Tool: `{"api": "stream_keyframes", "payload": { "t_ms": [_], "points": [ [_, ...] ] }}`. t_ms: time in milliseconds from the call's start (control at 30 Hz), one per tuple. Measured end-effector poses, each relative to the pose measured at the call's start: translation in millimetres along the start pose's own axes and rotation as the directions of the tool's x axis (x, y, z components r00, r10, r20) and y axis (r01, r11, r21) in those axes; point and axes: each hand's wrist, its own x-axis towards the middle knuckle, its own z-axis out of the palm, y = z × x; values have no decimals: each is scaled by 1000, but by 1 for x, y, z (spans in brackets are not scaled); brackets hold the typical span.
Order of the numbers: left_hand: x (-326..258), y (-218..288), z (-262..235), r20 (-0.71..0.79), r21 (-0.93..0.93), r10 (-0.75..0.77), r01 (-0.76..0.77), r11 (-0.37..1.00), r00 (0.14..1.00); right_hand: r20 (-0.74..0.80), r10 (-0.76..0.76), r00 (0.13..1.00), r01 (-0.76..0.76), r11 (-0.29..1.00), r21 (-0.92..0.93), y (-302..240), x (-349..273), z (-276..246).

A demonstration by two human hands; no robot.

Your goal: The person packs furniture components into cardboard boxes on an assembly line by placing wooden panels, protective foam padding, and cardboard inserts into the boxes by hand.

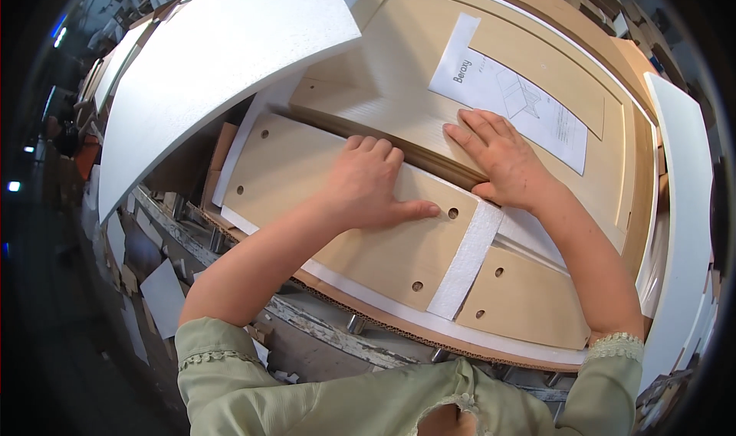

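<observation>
My left hand (366, 187) lies palm down on a light wooden panel (307, 198) with drilled holes, fingers curled over its far edge and thumb stretched to the right. My right hand (502, 160) presses flat on a stack of pale wood boards (383, 110) just beyond that panel. Neither hand grips anything. A white printed instruction sheet (510, 91) lies on a large framed wooden panel (613, 122) right above my right hand. A white foam strip (468, 260) crosses between the holed panel and a second holed panel (529, 298).
A large white foam sheet (222, 60) leans over the upper left. Another white foam board (682, 229) stands along the right side. The parts rest in a cardboard tray (368, 321) on a metal roller conveyor (337, 325). Scraps of cardboard and foam litter the floor at left.
</observation>
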Motion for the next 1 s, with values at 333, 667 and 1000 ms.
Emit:
{"api": "stream_keyframes", "payload": {
  "t_ms": [333, 667, 1000],
  "points": [
    [8, -2, -1, -49, 21, 37, -36, 999, 998, 81, 166, 983, -143, 962, -234, -14, 15, 16],
    [8, -3, 2, -125, 26, 124, -122, 992, 984, 10, 11, 1000, -8, 975, -223, 4, 13, 13],
    [8, -1, 2, -123, 47, 140, -135, 990, 983, -109, -115, 987, 116, 993, 9, 41, -3, 16]
  ]
}}
